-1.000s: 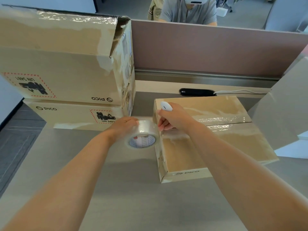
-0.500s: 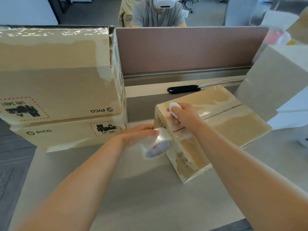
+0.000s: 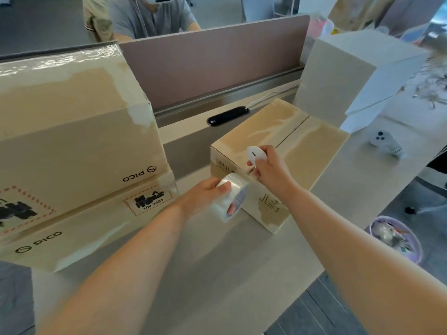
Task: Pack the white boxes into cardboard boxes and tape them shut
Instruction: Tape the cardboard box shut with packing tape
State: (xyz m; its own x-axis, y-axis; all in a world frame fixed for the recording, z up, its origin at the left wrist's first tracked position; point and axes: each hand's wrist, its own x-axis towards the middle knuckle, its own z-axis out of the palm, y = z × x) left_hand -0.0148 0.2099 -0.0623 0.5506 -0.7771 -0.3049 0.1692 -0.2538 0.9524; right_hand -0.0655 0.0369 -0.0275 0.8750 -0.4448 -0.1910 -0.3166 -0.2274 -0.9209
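At frame centre, left hand grips the tape roll against the cardboard box (already taped on top); right hand pinches a small white cutter.

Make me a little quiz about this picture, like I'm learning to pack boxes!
1. What does the left hand hold? A) the tape roll B) a pencil
2. True or false: the small cardboard box has its top flaps standing open.
3. What colour is the oval tool that the right hand grips?
Key: 1. A. 2. False, the flaps lie closed. 3. White.
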